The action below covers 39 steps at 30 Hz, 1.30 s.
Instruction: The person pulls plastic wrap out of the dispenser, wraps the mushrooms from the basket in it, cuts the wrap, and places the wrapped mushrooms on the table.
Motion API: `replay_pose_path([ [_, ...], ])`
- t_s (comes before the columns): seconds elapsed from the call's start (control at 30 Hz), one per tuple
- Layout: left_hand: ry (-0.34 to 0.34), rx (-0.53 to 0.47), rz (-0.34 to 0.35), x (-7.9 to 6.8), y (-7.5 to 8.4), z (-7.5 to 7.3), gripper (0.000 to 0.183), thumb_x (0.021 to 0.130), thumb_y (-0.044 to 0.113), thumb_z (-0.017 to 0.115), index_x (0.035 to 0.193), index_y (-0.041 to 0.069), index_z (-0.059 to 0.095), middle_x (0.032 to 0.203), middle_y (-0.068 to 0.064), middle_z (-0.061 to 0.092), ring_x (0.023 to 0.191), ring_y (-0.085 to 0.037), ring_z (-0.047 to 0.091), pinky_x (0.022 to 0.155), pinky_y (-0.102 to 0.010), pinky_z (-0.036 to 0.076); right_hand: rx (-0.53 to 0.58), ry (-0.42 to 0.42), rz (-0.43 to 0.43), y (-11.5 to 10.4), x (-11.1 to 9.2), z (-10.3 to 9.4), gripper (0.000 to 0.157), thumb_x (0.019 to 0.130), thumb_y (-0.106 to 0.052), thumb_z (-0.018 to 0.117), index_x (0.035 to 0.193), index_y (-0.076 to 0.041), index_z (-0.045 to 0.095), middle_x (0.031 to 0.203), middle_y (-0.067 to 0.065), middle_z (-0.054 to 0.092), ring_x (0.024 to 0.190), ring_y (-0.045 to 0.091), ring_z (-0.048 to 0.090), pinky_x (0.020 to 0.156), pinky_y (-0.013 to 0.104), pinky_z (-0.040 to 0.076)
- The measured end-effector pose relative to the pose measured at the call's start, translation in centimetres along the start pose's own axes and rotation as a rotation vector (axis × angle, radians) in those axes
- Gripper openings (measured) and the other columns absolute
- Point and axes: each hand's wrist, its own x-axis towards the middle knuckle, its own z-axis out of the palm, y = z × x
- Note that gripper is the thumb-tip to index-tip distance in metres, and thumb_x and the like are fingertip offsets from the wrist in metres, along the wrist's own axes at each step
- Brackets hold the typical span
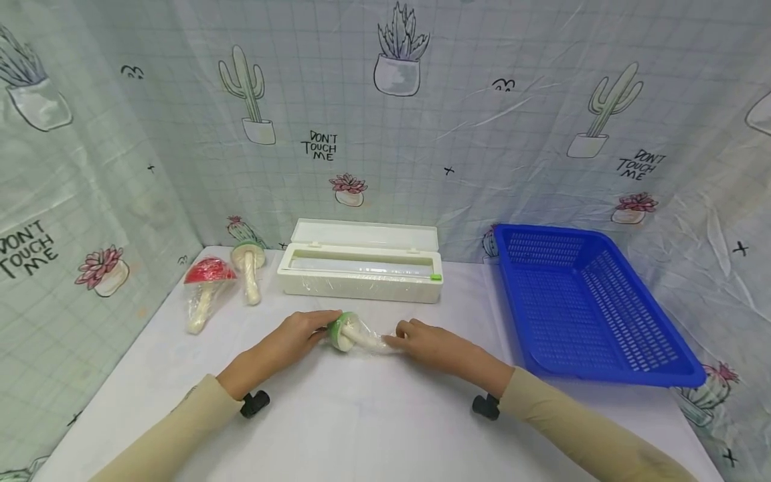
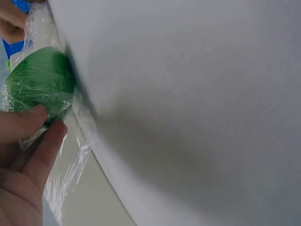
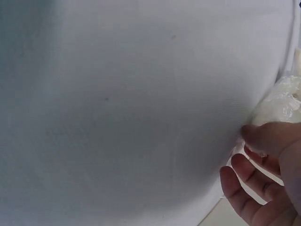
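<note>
A toy mushroom with a green cap and pale stem (image 1: 351, 333) lies on its side at mid-table, loosely covered in clear plastic wrap (image 1: 378, 343). At the cap end, my left hand (image 1: 304, 333) pinches the wrapped cap. In the left wrist view, its thumb presses the green cap (image 2: 41, 80) with a finger just beneath, and loose film trails below. My right hand (image 1: 434, 343) is at the stem end, thumb and forefinger pinching the film there. The right wrist view shows its other fingers (image 3: 240, 188) loosely bent, beside the crinkled film (image 3: 282, 101).
Behind the hands stands a white wrap dispenser box (image 1: 361, 286), lid raised, with a green slider (image 1: 436, 277). At the back left lie a wrapped red-capped mushroom (image 1: 207, 288) and another green-capped mushroom (image 1: 249, 268). A blue plastic basket (image 1: 512, 301) occupies the right side.
</note>
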Motion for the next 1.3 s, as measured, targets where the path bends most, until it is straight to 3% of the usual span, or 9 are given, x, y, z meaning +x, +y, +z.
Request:
replay_pose_path([
  [0.13,-0.083,-0.058,-0.074,0.4,-0.5,-0.6,0.043,0.097,-0.003,0.062,0.140,-0.002,0.059,0.133,-0.016,0.066,0.114,-0.024,0.066,0.093,-0.039,0.057,0.030,-0.006,-0.007,0.2,-0.1,0.2,0.048,0.100,-0.009,0.064,0.146,-0.015,0.056,0.115,0.005,0.061,0.095,0.017,0.060,0.072,0.023,0.056],
  [0.2,-0.069,-0.061,-0.074,0.5,-0.8,-1.0,0.042,0.098,-0.001,0.059,0.140,0.001,0.060,0.136,-0.014,0.064,0.116,-0.025,0.065,0.095,-0.042,0.055,0.033,0.002,-0.016,0.3,0.0,0.2,0.046,0.100,-0.012,0.065,0.145,-0.014,0.057,0.114,0.005,0.061,0.093,0.017,0.060,0.072,0.023,0.055],
  [0.37,0.247,0.025,-0.057,1.2,-2.3,-2.4,0.042,0.094,0.000,0.069,0.135,0.000,0.062,0.143,-0.021,0.055,0.131,-0.041,0.050,0.106,-0.057,0.045,-0.029,0.031,-0.053,0.5,0.2,0.1,0.041,0.101,-0.016,0.066,0.142,-0.014,0.061,0.108,0.004,0.063,0.087,0.016,0.061,0.069,0.021,0.055],
  [0.47,0.383,0.039,-0.182,2.0,-3.9,-3.5,0.062,0.089,0.009,0.079,0.143,-0.004,0.052,0.149,-0.025,0.046,0.137,-0.045,0.041,0.110,-0.061,0.039,-0.048,0.023,-0.052,0.6,0.3,0.0,0.041,0.101,-0.016,0.065,0.141,-0.016,0.062,0.107,0.004,0.063,0.086,0.015,0.061,0.069,0.020,0.054],
  [0.6,0.304,0.007,-0.398,2.9,-6.3,-4.7,0.089,0.086,0.028,0.083,0.153,-0.007,0.036,0.159,-0.028,0.032,0.146,-0.048,0.029,0.116,-0.062,0.031,-0.029,0.003,-0.045,0.6,0.5,0.0,0.041,0.101,-0.015,0.064,0.142,-0.016,0.061,0.108,0.004,0.064,0.086,0.015,0.061,0.072,0.020,0.054],
  [0.73,0.194,-0.021,-0.500,3.4,-8.0,-5.0,0.100,0.085,0.037,0.084,0.155,-0.009,0.029,0.162,-0.028,0.026,0.147,-0.048,0.026,0.117,-0.060,0.029,-0.012,0.000,-0.044,0.7,0.5,0.2,0.041,0.102,-0.015,0.064,0.142,-0.016,0.061,0.109,0.005,0.064,0.088,0.015,0.062,0.074,0.021,0.055],
  [0.9,0.190,-0.010,-0.491,3.6,-8.9,-4.4,0.095,0.083,0.036,0.085,0.150,-0.011,0.037,0.158,-0.026,0.033,0.143,-0.047,0.034,0.114,-0.058,0.036,-0.011,0.012,-0.044,0.7,0.7,0.4,0.040,0.101,-0.015,0.065,0.141,-0.017,0.063,0.108,0.004,0.064,0.089,0.016,0.063,0.073,0.021,0.056],
  [1.13,0.300,-0.022,-0.477,3.3,-9.0,-4.0,0.084,0.079,0.027,0.087,0.143,-0.010,0.047,0.152,-0.021,0.044,0.139,-0.044,0.041,0.108,-0.058,0.042,0.022,0.027,-0.041,0.6,0.7,0.4,0.040,0.100,-0.014,0.066,0.141,-0.017,0.063,0.107,0.005,0.065,0.089,0.016,0.063,0.074,0.021,0.056],
  [1.3,0.321,-0.048,-0.471,3.6,-9.0,-3.8,0.081,0.078,0.024,0.087,0.141,-0.008,0.050,0.149,-0.019,0.047,0.138,-0.042,0.043,0.107,-0.057,0.044,0.225,-0.006,0.038,0.9,0.2,0.5,0.042,0.101,-0.016,0.064,0.143,-0.012,0.061,0.112,0.008,0.066,0.099,0.019,0.064,0.086,0.029,0.056],
])
